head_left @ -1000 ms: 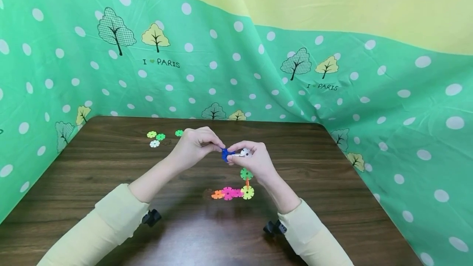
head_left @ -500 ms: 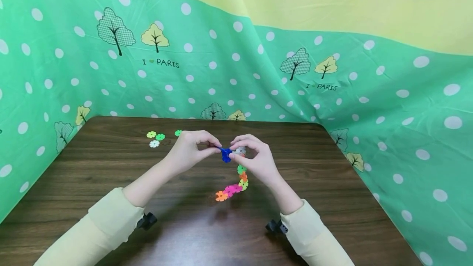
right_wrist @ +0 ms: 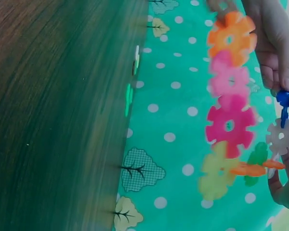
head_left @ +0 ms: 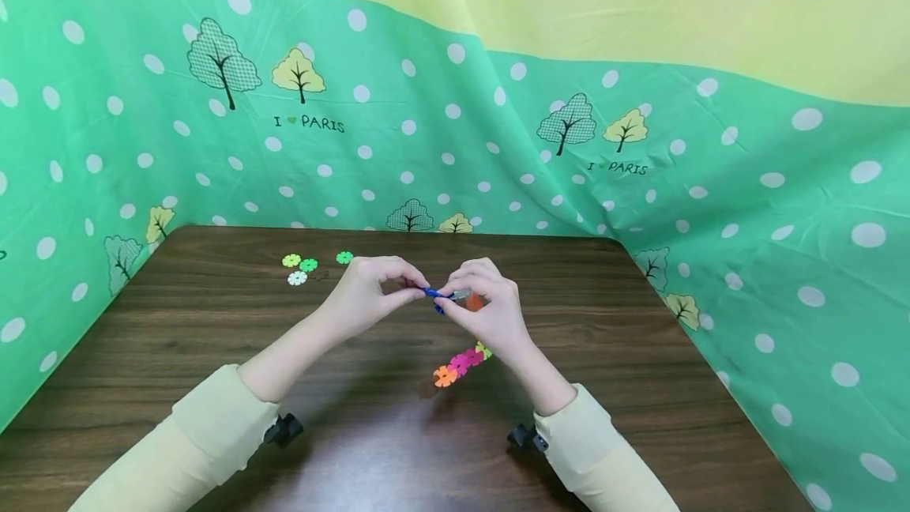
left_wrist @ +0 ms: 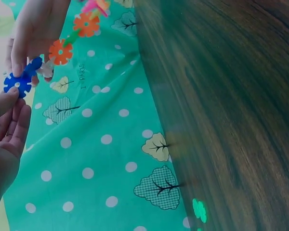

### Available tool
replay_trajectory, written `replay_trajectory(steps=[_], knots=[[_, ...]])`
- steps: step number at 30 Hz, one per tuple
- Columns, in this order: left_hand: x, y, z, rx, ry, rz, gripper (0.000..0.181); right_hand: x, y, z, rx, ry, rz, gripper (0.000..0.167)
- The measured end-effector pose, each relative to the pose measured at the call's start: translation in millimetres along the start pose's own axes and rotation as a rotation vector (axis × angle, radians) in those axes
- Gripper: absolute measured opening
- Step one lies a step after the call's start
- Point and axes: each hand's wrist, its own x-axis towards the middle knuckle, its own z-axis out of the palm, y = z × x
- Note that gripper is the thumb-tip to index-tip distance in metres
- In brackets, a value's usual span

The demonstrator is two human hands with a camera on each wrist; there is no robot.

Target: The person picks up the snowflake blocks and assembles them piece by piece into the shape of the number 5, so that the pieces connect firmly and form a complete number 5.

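Near the middle of the head view, my left hand [head_left: 366,288] pinches a blue flower-shaped plastic disc [left_wrist: 23,87] between thumb and fingers. Close beside it, my right hand [head_left: 499,308] pinches a second blue disc [left_wrist: 33,66], which touches the first; whether their slots are joined I cannot tell. From there hangs a chain of interlocking notched discs: a white disc [right_wrist: 281,138], orange and green ones, a yellow disc [right_wrist: 215,175], two pinks with the deeper pink disc [right_wrist: 230,124] lower, then an orange disc [right_wrist: 231,37] and a brown one. My right hand hides part of the chain in the head view.
Loose discs lie at the table's far left: a yellow disc [head_left: 291,260], a white disc [head_left: 297,278] and two green ones, one green disc [head_left: 344,257] apart from the others. A dotted green cloth [head_left: 455,156] stands behind the brown wooden table [head_left: 213,314].
The blue discs have turned from facing the head camera to nearly edge-on. The hanging chain has swung, and its orange end has shifted right. Both hands stay close together, still pinching.
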Motion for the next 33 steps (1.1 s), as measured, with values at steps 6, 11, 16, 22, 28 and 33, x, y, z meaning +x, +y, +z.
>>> replay_trajectory(steps=[6, 11, 16, 22, 28, 33], knots=[[-3.9, -9.2, -10.0, 0.009, -0.043, -0.091, 0.015, -1.4, 3.9, -2.9, -0.022, -0.009, -0.046, 0.012], [-6.6, -12.1, -12.5, -0.037, -0.080, -0.218, 0.010, -0.4, 7.1, -7.0, -0.105, -0.059, -0.137, 0.015], [-4.5, -12.5, -5.3, -0.074, -0.091, -0.303, 0.009, 1.6, 9.6, -7.8, -0.163, -0.110, -0.280, 0.016], [3.7, -17.1, -0.4, -0.247, -0.071, -0.485, 0.018, 3.0, 10.5, -8.4, -0.169, -0.157, -0.406, 0.008], [13.8, -22.1, 4.6, -0.342, -0.079, -0.625, 0.032, 2.9, 13.8, -6.8, -0.144, -0.194, -0.446, 0.013], [17.0, -25.0, 8.9, -0.357, -0.102, -0.681, 0.028, 2.3, 14.9, -4.4, -0.119, -0.207, -0.454, 0.011]])
